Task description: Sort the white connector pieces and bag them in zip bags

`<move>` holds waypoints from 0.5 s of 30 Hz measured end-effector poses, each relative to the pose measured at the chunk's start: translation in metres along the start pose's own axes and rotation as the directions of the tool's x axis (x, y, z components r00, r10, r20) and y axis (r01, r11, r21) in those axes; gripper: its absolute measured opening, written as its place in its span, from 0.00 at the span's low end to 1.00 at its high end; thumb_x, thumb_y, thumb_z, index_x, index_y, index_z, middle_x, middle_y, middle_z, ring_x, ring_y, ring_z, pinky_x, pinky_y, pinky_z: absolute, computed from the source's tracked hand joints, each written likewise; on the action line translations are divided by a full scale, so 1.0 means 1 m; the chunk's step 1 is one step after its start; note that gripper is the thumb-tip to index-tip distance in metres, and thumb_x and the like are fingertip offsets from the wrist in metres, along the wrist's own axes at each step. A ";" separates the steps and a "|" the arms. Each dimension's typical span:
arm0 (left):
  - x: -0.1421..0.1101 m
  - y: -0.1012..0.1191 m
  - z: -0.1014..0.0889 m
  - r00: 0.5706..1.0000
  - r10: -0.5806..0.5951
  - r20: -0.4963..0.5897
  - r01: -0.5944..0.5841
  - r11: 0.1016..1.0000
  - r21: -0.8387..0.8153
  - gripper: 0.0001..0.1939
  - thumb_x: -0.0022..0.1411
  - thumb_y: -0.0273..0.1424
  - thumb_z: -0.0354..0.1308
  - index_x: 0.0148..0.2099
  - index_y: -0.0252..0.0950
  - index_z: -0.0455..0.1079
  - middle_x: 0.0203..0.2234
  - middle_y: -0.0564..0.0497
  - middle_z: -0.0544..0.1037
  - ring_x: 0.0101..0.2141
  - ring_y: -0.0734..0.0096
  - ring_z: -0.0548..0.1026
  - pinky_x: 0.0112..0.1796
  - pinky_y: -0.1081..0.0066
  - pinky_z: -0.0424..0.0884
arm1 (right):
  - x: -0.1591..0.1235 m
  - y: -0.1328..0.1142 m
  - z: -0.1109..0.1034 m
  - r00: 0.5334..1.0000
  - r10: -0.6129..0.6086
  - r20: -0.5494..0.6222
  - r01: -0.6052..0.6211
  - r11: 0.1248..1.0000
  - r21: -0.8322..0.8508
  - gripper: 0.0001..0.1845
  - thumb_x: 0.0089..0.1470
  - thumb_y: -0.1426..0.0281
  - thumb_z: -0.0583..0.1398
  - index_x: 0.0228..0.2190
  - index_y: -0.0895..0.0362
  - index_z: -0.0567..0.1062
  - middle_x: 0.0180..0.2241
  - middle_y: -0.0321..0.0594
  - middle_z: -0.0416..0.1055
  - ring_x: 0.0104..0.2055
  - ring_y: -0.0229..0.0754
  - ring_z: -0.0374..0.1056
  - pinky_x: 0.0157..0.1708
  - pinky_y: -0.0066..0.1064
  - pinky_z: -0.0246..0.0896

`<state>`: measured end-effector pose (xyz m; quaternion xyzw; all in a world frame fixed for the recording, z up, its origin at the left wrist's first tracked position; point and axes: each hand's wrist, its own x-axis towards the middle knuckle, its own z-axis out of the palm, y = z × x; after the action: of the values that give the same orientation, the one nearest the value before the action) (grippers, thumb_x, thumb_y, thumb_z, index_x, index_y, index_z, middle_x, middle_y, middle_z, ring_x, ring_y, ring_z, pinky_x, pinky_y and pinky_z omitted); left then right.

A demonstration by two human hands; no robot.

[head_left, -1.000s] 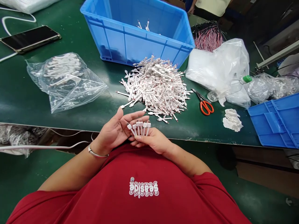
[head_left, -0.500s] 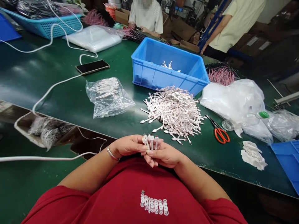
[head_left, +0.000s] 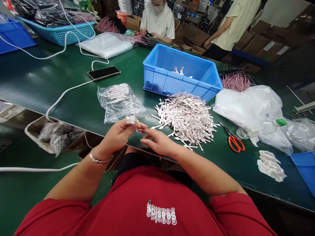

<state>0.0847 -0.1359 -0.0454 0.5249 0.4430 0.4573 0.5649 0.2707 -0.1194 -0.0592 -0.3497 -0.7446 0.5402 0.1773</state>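
My left hand (head_left: 118,135) is closed on a small bundle of white connector pieces (head_left: 131,120), raised over the table's near edge just in front of a clear plastic bag (head_left: 119,101) that holds more of them. My right hand (head_left: 157,141) is beside it, fingers stretched out and holding nothing, its fingertips close to the bundle. A large heap of the same white connector pieces (head_left: 185,114) lies on the green table (head_left: 36,85) just right of my hands.
A blue crate (head_left: 157,78) stands behind the heap. Orange-handled scissors (head_left: 233,141), crumpled white paper (head_left: 270,165), clear bags and a bottle (head_left: 261,126) lie to the right. A phone (head_left: 104,72) with a white cable lies at left. Two people are beyond the far edge.
The bundle passed from both hands into my left hand alone, which moved left and forward toward the plastic bag. My right hand let go and opened. My head lifted.
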 end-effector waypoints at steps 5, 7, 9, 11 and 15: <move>0.015 -0.004 -0.025 0.985 0.163 -0.063 -0.090 0.784 0.614 0.06 0.57 0.33 0.57 0.32 0.37 0.74 0.28 0.45 0.75 0.40 0.55 0.72 0.45 0.67 0.63 | 0.054 0.013 0.003 0.987 -0.161 -0.011 0.094 0.630 -0.771 0.21 0.63 0.72 0.47 0.55 0.56 0.66 0.66 0.42 0.47 0.53 0.50 0.63 0.51 0.43 0.61; 0.027 -0.012 -0.030 0.985 0.172 0.022 -0.114 0.546 0.830 0.10 0.61 0.31 0.50 0.34 0.36 0.72 0.30 0.44 0.76 0.38 0.55 0.73 0.44 0.63 0.65 | 0.069 0.017 0.006 0.994 -0.111 -0.016 0.045 0.525 -0.850 0.22 0.64 0.71 0.44 0.57 0.58 0.64 0.65 0.44 0.48 0.49 0.49 0.67 0.47 0.43 0.64; 0.040 -0.021 -0.033 0.984 0.145 0.099 -0.139 0.292 0.946 0.14 0.62 0.27 0.43 0.38 0.33 0.70 0.33 0.40 0.76 0.38 0.55 0.73 0.42 0.60 0.67 | 0.077 0.017 0.008 0.997 -0.078 -0.016 0.022 0.469 -0.883 0.24 0.65 0.69 0.43 0.59 0.59 0.60 0.63 0.46 0.54 0.45 0.48 0.70 0.43 0.42 0.67; 0.053 -0.027 -0.036 0.979 0.143 0.144 -0.160 0.103 0.982 0.16 0.61 0.25 0.41 0.38 0.30 0.70 0.38 0.35 0.75 0.43 0.52 0.72 0.45 0.57 0.67 | 0.079 0.015 0.009 0.997 -0.071 -0.006 0.026 0.434 -0.900 0.25 0.64 0.70 0.41 0.60 0.60 0.57 0.61 0.47 0.59 0.41 0.47 0.71 0.39 0.41 0.68; 0.065 -0.029 -0.038 0.979 0.175 0.106 -0.089 -0.107 0.990 0.18 0.61 0.22 0.40 0.38 0.26 0.72 0.47 0.29 0.71 0.56 0.42 0.61 0.55 0.42 0.52 | 0.074 0.010 0.014 0.999 -0.050 0.017 0.035 0.391 -0.920 0.26 0.61 0.76 0.42 0.60 0.62 0.58 0.62 0.48 0.56 0.40 0.48 0.73 0.35 0.42 0.70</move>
<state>0.0609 -0.0663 -0.0783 0.7973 0.5977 0.0497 -0.0680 0.2140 -0.0741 -0.0821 -0.3741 -0.9264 0.0335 -0.0260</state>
